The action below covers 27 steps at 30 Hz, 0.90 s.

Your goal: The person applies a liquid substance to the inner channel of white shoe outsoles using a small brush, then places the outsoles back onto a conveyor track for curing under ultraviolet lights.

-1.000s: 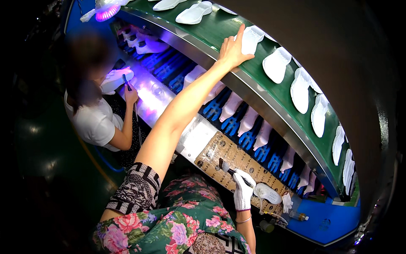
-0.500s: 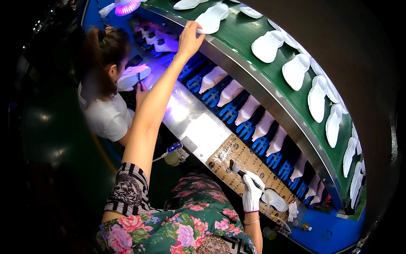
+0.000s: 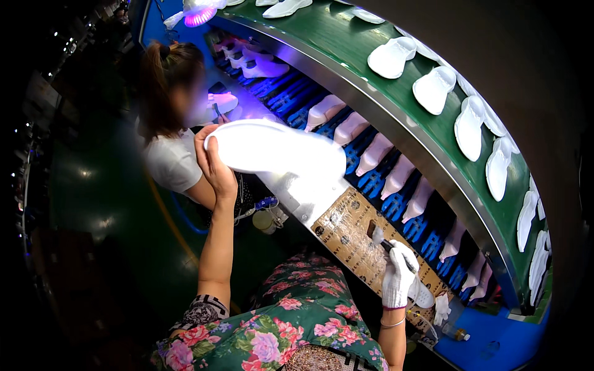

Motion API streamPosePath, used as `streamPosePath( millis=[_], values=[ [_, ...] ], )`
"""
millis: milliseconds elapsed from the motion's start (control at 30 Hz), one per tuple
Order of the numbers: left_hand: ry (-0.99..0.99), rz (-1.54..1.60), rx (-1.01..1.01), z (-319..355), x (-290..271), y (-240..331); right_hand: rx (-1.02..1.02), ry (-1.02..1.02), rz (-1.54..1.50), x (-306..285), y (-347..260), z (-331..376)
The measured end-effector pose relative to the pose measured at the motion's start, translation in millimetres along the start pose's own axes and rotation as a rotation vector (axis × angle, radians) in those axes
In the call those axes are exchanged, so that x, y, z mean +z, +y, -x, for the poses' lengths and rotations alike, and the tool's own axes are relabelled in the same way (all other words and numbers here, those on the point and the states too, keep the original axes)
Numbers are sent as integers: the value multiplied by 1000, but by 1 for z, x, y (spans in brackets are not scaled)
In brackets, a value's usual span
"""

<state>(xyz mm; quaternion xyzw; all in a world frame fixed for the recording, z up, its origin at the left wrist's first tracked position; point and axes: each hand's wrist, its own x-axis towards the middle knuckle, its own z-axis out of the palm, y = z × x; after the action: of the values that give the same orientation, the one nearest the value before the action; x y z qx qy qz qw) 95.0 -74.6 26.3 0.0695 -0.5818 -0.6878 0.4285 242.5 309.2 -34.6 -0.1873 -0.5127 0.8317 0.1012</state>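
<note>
My bare left hand [image 3: 216, 164] grips one end of a large white shoe sole [image 3: 278, 148], thumb on its near face. The sole hangs in the air over the metal bench, its surface washed out by bright light. In a white knitted glove, my right hand [image 3: 400, 275] is closed around the dark handle of a brush [image 3: 377, 235]. The brush's bristles point away to the left above the brown printed cardboard [image 3: 346, 232]. Partly hidden behind the gloved hand, another white sole [image 3: 424, 297] lies on the cardboard.
A curved green conveyor belt [image 3: 346, 46] carries several white soles. Below it, pale pink shoe uppers [image 3: 375, 153] stand on blue holders. To my left sits a co-worker [image 3: 170, 123] holding a shoe. A violet-lit lamp [image 3: 199, 15] hangs beyond. A bottle [image 3: 459, 335] lies at right.
My left hand has brought the white sole from the conveyor's edge toward me, over the bench. My right hand, still holding the brush, appears shifted slightly right and down as the view has shifted.
</note>
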Motion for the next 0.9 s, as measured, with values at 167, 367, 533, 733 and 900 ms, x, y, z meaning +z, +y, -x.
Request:
streamPosePath(
  millis=[167, 367, 533, 733, 900],
  values=[
    [-569, 120, -549, 50, 16, -6, 24, -74, -117, 3, -27, 13],
    [-845, 223, -1179, 158, 49, -33, -134, -353, 192, 27, -45, 28],
    [-820, 331, -1511, 240, 38, -20, -117, -328, 231, 12, -61, 35],
    [-997, 1022, -1860, 278, 20, 22, 76, -229, 187, 2, -71, 48],
    [-773, 930, -1800, 270, 47, 37, -68, -239, 323, 9, -86, 48]
  ],
)
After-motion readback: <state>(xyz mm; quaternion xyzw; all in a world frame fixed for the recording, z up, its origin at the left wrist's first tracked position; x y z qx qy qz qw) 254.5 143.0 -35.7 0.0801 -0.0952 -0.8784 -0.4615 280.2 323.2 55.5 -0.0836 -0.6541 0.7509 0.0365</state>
